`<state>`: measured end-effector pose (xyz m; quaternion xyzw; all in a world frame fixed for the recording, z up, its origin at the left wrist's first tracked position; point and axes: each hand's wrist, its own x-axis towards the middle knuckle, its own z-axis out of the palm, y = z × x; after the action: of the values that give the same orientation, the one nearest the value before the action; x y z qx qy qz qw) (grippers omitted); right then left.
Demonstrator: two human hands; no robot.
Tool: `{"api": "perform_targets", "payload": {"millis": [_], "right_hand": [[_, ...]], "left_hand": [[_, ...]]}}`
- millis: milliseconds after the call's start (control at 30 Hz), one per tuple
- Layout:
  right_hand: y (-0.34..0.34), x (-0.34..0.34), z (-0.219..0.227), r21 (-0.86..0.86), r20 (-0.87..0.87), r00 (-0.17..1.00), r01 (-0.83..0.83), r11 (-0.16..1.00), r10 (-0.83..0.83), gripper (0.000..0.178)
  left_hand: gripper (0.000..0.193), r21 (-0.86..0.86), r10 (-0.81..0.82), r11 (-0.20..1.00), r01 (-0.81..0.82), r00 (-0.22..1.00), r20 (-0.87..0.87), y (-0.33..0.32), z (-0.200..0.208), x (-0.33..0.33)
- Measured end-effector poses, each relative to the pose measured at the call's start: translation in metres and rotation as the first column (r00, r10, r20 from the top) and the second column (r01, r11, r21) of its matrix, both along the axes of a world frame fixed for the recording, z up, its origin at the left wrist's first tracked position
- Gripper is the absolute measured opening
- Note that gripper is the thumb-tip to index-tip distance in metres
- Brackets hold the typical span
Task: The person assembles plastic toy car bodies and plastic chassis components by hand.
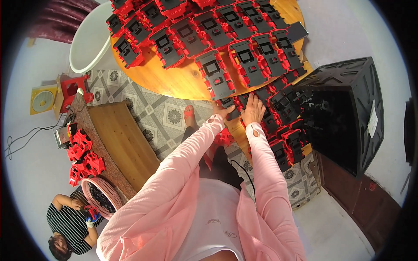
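Observation:
My left hand (223,109) is at the near edge of the round wooden table, closed on the left side of a red-and-black plastic housing (227,102); its thumb lies over the black face and the other fingers are partly hidden. Just to the right, my right hand (254,109) rests on black-and-red parts with its fingers stretched out and pointing away from me. Directly beyond my hands lies a similar housing (213,75) with a grey-black face, a square window and a small red button.
Rows of similar housings cover the round table (183,80); more lie on a lower wooden surface at right. A large black box-like case (344,117) stands there. At left are a pale basin (82,52), a bench (124,135) and a pink basket (114,193). A person sits beside it holding a red part.

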<state>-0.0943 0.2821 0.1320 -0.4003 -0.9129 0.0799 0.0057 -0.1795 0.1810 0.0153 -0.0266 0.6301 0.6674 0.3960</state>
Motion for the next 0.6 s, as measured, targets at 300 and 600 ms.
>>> {"api": "perform_targets", "payload": {"millis": [300, 600], "right_hand": [[-0.020, -0.008, -0.013, -0.063, 0.095, 0.995, 0.006, 0.998, 0.000, 0.091], [-0.033, -0.027, -0.011, -0.154, 0.237, 0.971, 0.013, 0.988, 0.024, 0.105]], "left_hand": [[0.109, -0.103, -0.079, 0.989, 0.106, 0.968, 0.240, -0.046, 0.004, -0.022], [0.118, -0.211, -0.254, 0.932, 0.293, 0.947, 0.196, -0.091, 0.020, -0.040]]}}
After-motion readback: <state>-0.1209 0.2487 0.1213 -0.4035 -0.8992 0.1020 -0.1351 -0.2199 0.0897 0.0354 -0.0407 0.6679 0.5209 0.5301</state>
